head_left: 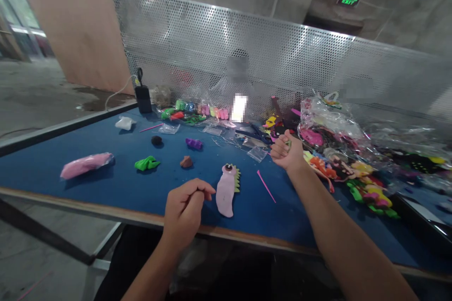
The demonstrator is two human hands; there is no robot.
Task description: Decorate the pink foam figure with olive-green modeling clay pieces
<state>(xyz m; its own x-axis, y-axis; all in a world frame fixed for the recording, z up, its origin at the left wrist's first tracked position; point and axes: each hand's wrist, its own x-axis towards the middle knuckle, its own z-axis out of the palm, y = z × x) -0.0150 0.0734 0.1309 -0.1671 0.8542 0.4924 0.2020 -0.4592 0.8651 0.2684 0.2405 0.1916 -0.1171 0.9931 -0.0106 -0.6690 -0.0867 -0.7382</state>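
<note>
A flat pale-pink clay creature [225,193] with one big dark eye and olive-green spikes down its right side lies near the table's front edge. Just left of it is my left hand [185,209], its fingers curled in and nothing visible in them. My right hand [288,153] is raised over the table farther back, closed around a small bit of olive-green clay [288,144] that mostly hides inside the fingers. A thin pink plastic tool [266,186] rests on the table between the figure and my right forearm.
Lumps of green clay [147,163], brown clay [186,162], purple clay [194,144] and black clay [156,140] lie leftward. A wrapped pink clay pack [87,165] is farther left. Bagged clay [326,122] piles up at right, before a perforated metal screen [212,33].
</note>
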